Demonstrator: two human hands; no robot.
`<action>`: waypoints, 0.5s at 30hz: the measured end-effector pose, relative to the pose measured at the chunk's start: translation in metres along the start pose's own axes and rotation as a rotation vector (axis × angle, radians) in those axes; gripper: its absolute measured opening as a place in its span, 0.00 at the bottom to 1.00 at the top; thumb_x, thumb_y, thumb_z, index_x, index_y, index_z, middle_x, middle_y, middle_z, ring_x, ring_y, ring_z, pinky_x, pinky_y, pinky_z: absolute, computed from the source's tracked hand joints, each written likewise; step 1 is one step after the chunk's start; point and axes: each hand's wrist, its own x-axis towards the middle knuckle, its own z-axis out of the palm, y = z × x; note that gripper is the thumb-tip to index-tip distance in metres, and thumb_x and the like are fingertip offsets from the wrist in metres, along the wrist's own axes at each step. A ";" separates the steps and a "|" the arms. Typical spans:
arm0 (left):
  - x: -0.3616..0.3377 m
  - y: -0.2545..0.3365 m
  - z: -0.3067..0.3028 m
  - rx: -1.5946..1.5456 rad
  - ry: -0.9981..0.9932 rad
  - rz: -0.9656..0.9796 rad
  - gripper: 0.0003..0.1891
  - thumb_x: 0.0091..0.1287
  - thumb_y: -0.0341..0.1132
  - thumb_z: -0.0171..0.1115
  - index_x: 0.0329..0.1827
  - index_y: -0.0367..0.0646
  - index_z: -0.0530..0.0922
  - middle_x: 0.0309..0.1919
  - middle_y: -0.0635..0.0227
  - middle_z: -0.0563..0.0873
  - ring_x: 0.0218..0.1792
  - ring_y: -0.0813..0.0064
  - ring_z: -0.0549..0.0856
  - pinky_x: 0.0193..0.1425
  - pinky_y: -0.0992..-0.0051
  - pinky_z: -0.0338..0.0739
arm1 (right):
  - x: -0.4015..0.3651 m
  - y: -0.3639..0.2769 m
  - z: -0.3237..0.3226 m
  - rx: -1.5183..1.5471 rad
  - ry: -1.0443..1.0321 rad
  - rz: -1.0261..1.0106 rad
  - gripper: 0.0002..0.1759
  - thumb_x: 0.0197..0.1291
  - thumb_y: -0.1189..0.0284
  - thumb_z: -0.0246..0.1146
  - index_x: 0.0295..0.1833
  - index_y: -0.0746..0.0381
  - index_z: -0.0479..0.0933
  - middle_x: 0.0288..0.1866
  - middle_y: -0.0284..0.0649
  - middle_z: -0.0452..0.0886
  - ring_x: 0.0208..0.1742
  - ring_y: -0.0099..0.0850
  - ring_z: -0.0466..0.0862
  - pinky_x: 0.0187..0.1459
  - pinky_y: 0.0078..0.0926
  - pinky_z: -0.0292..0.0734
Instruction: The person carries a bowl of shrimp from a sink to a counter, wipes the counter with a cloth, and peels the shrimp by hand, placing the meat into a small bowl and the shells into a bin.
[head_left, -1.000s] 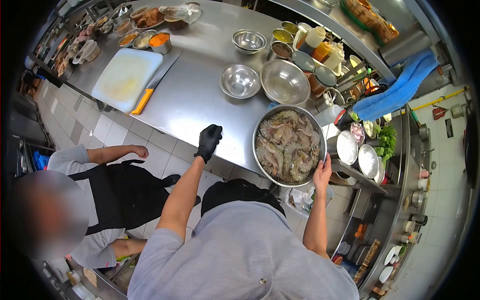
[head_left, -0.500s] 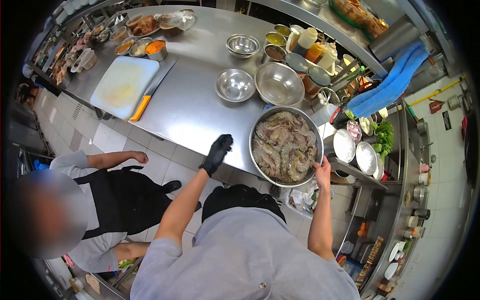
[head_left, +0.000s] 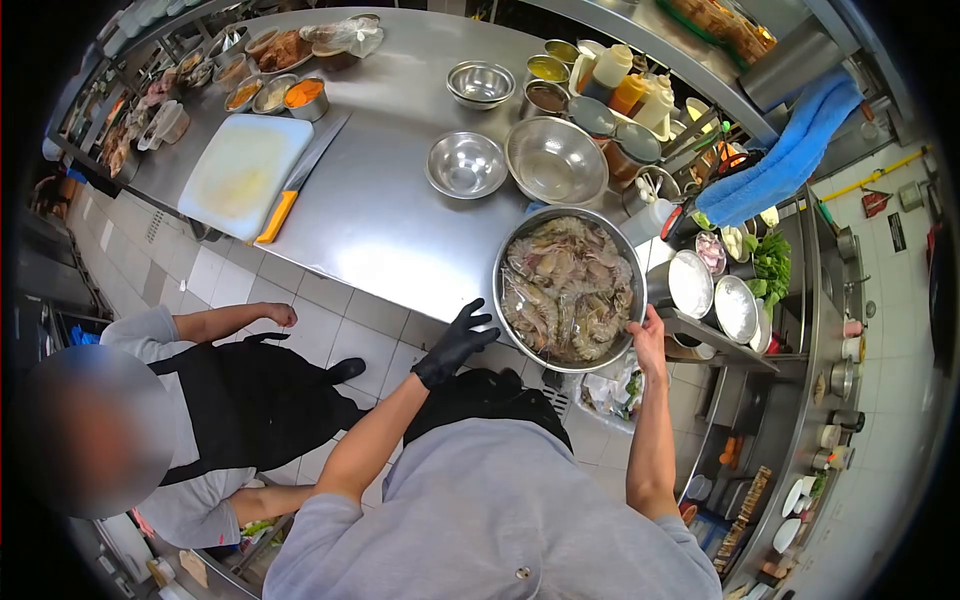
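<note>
White rectangular cutting board point(head_left: 247, 175) and orange-handled steel knife point(head_left: 278, 216), set side by side on the silver metal table point(head_left: 370, 235).
A blue cloth towel point(head_left: 788, 158) is seen at the right; leafy green vegetables point(head_left: 772, 264) are shown below it.

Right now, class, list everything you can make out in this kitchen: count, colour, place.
Counter: one, silver, centre
Shrimp bowl: one, silver, at the counter's near edge
Shrimp: many, grey-brown, in that bowl
Large bowl: one, silver, behind it
Small bowl: one, silver, left of the large bowl
Stacked bowls: at least two, silver, farther back
Cutting board: one, white, counter's left
Knife: one, yellow-handled, beside the board
Towel: one, blue, right
Leafy greens: one bunch, green, right
Co-worker: one, grey-and-black clothes, left
Other containers: many, mixed, around the edges; too small to count
Left hand: one, black-gloved, beside the shrimp bowl
Right hand: one, bare, on its rim
</note>
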 end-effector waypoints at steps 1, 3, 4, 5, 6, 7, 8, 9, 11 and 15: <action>-0.001 -0.001 0.001 0.002 -0.002 0.005 0.46 0.67 0.44 0.68 0.82 0.43 0.49 0.71 0.48 0.71 0.59 0.66 0.81 0.58 0.67 0.76 | 0.000 0.002 0.001 0.015 -0.006 -0.014 0.27 0.52 0.89 0.56 0.60 0.66 0.75 0.44 0.35 0.85 0.39 0.22 0.81 0.42 0.18 0.74; -0.004 -0.001 0.005 0.003 -0.004 0.014 0.44 0.68 0.38 0.66 0.82 0.43 0.48 0.71 0.49 0.72 0.58 0.66 0.83 0.61 0.66 0.77 | -0.002 0.004 0.005 0.047 -0.017 -0.027 0.27 0.52 0.89 0.56 0.60 0.66 0.75 0.44 0.35 0.85 0.39 0.22 0.81 0.42 0.19 0.75; -0.008 0.005 0.008 -0.008 -0.015 -0.014 0.46 0.67 0.44 0.69 0.82 0.44 0.49 0.71 0.48 0.71 0.61 0.65 0.80 0.58 0.67 0.76 | -0.005 0.003 0.008 0.063 -0.021 -0.025 0.27 0.52 0.89 0.56 0.60 0.66 0.75 0.44 0.35 0.85 0.39 0.22 0.82 0.42 0.19 0.75; -0.009 0.002 0.008 -0.023 -0.024 -0.025 0.47 0.67 0.44 0.69 0.82 0.44 0.49 0.71 0.48 0.71 0.62 0.65 0.79 0.58 0.67 0.76 | -0.008 0.002 0.010 0.079 -0.025 -0.023 0.27 0.52 0.89 0.56 0.60 0.66 0.75 0.44 0.35 0.85 0.39 0.22 0.82 0.41 0.19 0.75; -0.011 0.002 0.007 -0.039 -0.034 -0.035 0.47 0.67 0.44 0.69 0.82 0.44 0.49 0.71 0.49 0.71 0.63 0.65 0.79 0.58 0.68 0.77 | -0.012 -0.002 0.013 0.077 -0.027 -0.007 0.27 0.51 0.89 0.57 0.60 0.66 0.74 0.43 0.35 0.85 0.38 0.22 0.82 0.40 0.19 0.76; -0.013 0.001 0.009 -0.054 -0.044 -0.045 0.47 0.67 0.44 0.70 0.82 0.43 0.49 0.71 0.50 0.71 0.63 0.65 0.79 0.59 0.68 0.77 | -0.014 0.000 0.015 0.077 -0.032 0.016 0.28 0.51 0.89 0.57 0.61 0.66 0.74 0.42 0.34 0.85 0.38 0.22 0.82 0.41 0.19 0.76; -0.015 0.001 0.011 -0.057 -0.016 -0.056 0.47 0.67 0.43 0.70 0.81 0.43 0.49 0.70 0.51 0.72 0.64 0.65 0.78 0.59 0.67 0.77 | -0.015 0.002 0.016 0.076 -0.037 0.038 0.28 0.51 0.89 0.57 0.61 0.65 0.74 0.42 0.34 0.84 0.38 0.22 0.82 0.41 0.19 0.76; -0.022 0.008 0.016 -0.060 0.011 -0.068 0.46 0.67 0.42 0.70 0.81 0.43 0.49 0.70 0.52 0.72 0.64 0.65 0.78 0.60 0.67 0.77 | -0.017 0.006 0.017 0.076 -0.041 0.060 0.28 0.51 0.89 0.57 0.61 0.65 0.74 0.41 0.34 0.84 0.38 0.22 0.82 0.41 0.19 0.76; -0.027 0.009 0.020 -0.089 0.038 -0.068 0.46 0.66 0.41 0.70 0.81 0.43 0.50 0.69 0.54 0.73 0.65 0.65 0.78 0.61 0.66 0.78 | -0.018 0.016 0.024 0.061 -0.047 0.017 0.26 0.53 0.88 0.57 0.60 0.64 0.74 0.38 0.35 0.85 0.31 0.23 0.82 0.27 0.20 0.76; -0.035 0.002 0.022 -0.158 0.053 -0.005 0.41 0.68 0.38 0.69 0.79 0.42 0.54 0.66 0.58 0.76 0.57 0.71 0.82 0.52 0.72 0.83 | -0.035 0.003 0.042 0.048 -0.099 0.074 0.27 0.53 0.87 0.59 0.62 0.63 0.72 0.40 0.38 0.86 0.33 0.27 0.86 0.29 0.25 0.83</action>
